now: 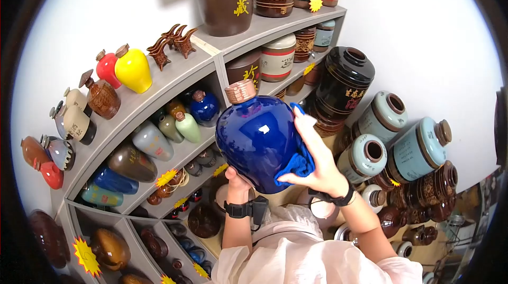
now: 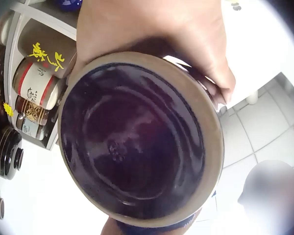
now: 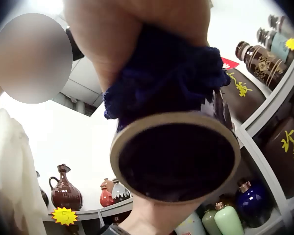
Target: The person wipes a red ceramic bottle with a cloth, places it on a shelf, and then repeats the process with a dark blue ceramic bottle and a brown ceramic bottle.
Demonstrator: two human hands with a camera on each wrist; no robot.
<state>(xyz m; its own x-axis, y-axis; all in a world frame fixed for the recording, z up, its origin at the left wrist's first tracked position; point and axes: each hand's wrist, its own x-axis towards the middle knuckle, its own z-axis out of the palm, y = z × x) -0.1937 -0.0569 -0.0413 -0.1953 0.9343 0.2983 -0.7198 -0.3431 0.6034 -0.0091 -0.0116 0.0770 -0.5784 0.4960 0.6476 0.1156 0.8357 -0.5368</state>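
Note:
A glossy dark blue ceramic wine jar (image 1: 257,138) with a brown ringed stopper (image 1: 241,91) is held up in front of the person's chest, tilted a little. My left hand (image 1: 239,182) grips it low down; in the left wrist view that hand (image 2: 157,24) lies along the pale unglazed foot ring (image 2: 213,147) around the dark recessed base. A crumpled blue cloth (image 1: 299,166) is in my right hand (image 1: 324,165), which holds it against the jar's right side, thumb and fingers spread round the curve. The right wrist view shows the cloth (image 3: 171,73) bunched under the palm.
Curved grey shelves (image 1: 182,72) full of bottles run along the left. A yellow bottle (image 1: 133,69) and large brown jar (image 1: 225,3) stand on top. At right are a black jar (image 1: 346,77) and several pale blue jars (image 1: 420,149). Yellow star tags (image 1: 86,256) mark shelves.

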